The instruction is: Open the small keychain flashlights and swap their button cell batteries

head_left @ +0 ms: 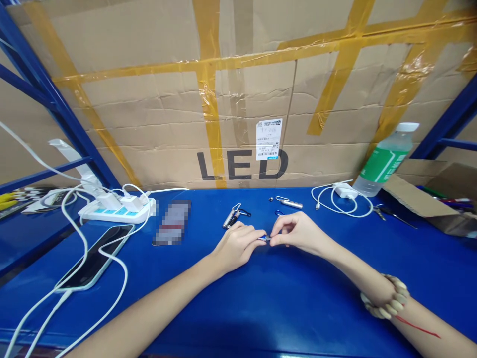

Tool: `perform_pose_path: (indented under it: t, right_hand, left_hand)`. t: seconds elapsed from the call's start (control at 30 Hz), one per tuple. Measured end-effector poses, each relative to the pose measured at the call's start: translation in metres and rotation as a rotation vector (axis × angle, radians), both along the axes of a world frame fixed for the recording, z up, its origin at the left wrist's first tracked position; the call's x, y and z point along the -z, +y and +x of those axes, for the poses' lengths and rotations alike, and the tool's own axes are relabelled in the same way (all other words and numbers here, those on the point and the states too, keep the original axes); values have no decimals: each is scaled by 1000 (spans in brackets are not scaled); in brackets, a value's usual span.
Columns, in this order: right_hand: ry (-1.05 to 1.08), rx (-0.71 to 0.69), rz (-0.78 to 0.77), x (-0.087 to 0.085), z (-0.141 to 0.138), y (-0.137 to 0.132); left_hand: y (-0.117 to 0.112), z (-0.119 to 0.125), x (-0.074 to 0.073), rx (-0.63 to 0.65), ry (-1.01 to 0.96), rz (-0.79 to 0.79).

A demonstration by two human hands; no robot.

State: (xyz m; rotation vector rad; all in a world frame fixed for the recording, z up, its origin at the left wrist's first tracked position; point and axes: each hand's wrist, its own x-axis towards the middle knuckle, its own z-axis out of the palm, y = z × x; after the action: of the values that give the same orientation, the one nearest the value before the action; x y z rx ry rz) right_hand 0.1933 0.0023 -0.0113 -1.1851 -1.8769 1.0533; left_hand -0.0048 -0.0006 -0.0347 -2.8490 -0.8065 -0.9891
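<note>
Blue cylinder (264,238) | centre of frame, long axis roughly sideways, touching both hands | left hand (237,244) gripping its body | right hand (289,231) pinching its silvery end (268,239)

1. Glossy flat worktop (238,308): plain deep blue.
2. Large brown cardboard box (164,124): crossing amber tape strips (208,119), black "LED" letters (239,164).
3. Clear plastic bottle (383,164), before the box's right side: green label, white print, white cap.
4. Small slim cylinder (263,238), before the box: blue, silvery end.
5. Round-beaded bracelet (399,297): cream; thin string (417,326): red.
</note>
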Motion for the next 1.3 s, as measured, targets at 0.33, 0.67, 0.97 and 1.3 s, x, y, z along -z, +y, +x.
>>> perform_pose_path:
  t: [0.33,0.67,0.97,1.3]
  right_hand:
    - [-100,-115,-26,2,-3,-10]
    - [-402,-212,436,-2,-10,-21]
    - [46,-176,-348,5,-19,-23]
    - [131,-67,-362,14,-15,-9]
  left_hand:
    - [-7,-1,-2,61,27,-48]
    - [-7,-1,7,79,-81,-3]
    - [-5,-1,9,61,-134,85]
    - [-4,0,5,-28,-129,-68]
